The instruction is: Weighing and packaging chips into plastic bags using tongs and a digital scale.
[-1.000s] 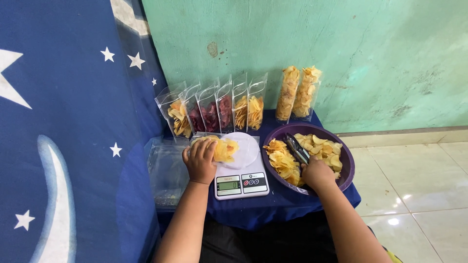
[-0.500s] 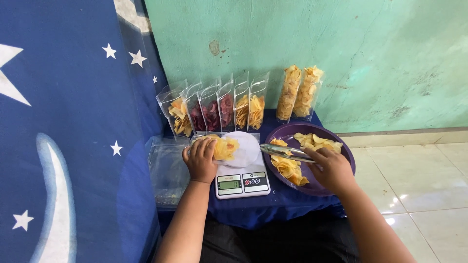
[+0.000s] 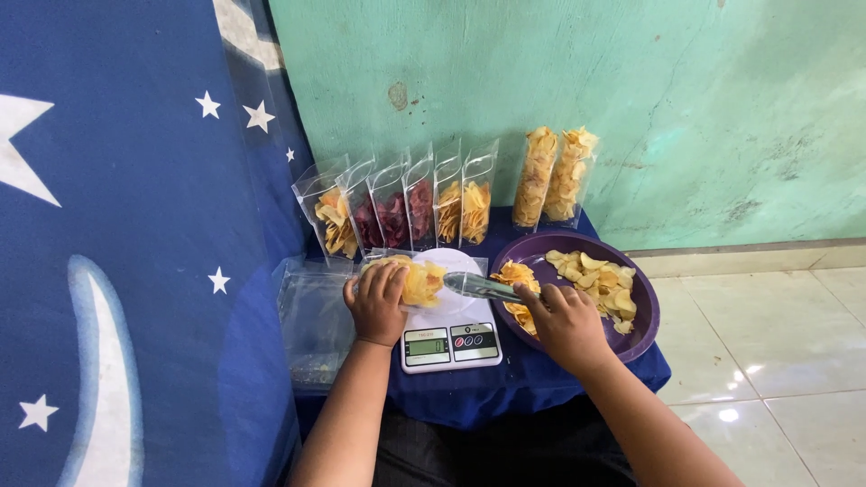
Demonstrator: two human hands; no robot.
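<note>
Seen from above: the left hand [image 3: 377,302] grips a clear pouch of yellow chips [image 3: 412,280] on the white kitchen scale [image 3: 448,338], while the right hand [image 3: 566,325] clasps metal tongs [image 3: 478,287] pointing at the pouch's mouth, beside a purple bowl [image 3: 642,329] on the desk [image 3: 505,383].

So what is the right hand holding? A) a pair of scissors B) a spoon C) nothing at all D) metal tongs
D. The right hand grips metal tongs, whose tips point toward the bag of chips that the left hand holds over the scale, beside the purple bowl.
</note>
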